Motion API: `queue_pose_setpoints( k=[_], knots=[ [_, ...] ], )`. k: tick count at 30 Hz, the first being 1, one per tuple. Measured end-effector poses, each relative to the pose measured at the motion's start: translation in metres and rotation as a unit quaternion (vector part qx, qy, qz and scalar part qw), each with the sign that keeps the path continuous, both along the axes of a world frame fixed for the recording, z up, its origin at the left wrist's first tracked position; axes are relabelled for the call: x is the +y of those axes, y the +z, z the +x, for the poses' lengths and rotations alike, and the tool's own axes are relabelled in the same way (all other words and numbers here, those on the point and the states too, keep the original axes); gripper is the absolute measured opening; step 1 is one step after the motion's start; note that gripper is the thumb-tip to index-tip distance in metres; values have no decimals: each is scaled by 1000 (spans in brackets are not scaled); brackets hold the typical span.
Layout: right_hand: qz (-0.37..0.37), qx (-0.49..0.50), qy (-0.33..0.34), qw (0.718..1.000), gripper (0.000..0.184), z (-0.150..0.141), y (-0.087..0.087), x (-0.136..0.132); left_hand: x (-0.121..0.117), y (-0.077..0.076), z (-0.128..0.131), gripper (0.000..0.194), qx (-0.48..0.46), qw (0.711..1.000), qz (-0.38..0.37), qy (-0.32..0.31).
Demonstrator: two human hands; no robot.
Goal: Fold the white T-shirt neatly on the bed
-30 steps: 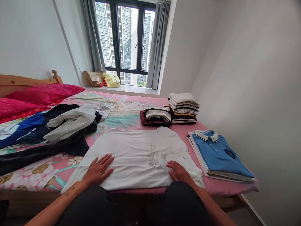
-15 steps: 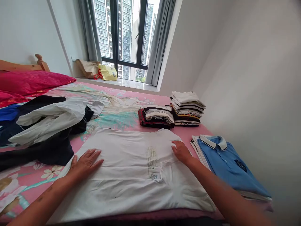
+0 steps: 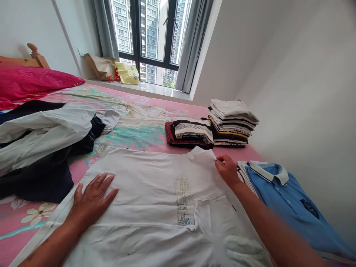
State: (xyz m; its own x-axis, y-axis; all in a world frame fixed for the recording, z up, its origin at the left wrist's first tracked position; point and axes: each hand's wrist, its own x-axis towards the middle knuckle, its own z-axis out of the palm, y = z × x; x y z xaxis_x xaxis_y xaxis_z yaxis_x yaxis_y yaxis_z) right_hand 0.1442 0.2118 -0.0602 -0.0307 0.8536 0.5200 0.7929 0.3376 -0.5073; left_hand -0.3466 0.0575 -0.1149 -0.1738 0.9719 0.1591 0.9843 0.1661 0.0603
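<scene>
White shirt [image 3: 155,193] beside bed edge

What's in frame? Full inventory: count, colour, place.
white shirt: 1, white, spread flat, near bed edge
folded stacks: 2, mixed dark and white, far right of bed
blue polo: 1, blue, atop folded pile at right
unfolded clothes: heap, black and white, left
pillow: 1 visible, magenta, far left
bags: 2, brown and yellow, windowsill
left hand: flat on shirt
right hand: pinching the shirt's far right edge
</scene>
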Motion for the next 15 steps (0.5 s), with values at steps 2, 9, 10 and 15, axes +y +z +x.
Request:
queue_pose_setpoints(
  k=[2,9,10,15],
  knots=[
    [56,-78,123,988,5,5,0,-37,0,0,1,59,1,1000,-3,1],
    [74,-108,168,977,13,-3,3,-102,2,3,3,60,6,1000,-7,6],
    [66,-118,167,977,9,-12,8,-102,2,3,3,61,5,1000,-9,7],
    [-141,-293,67,943,21,-52,28,-95,-1,4,4,62,-7,1000,-22,12]
  ],
)
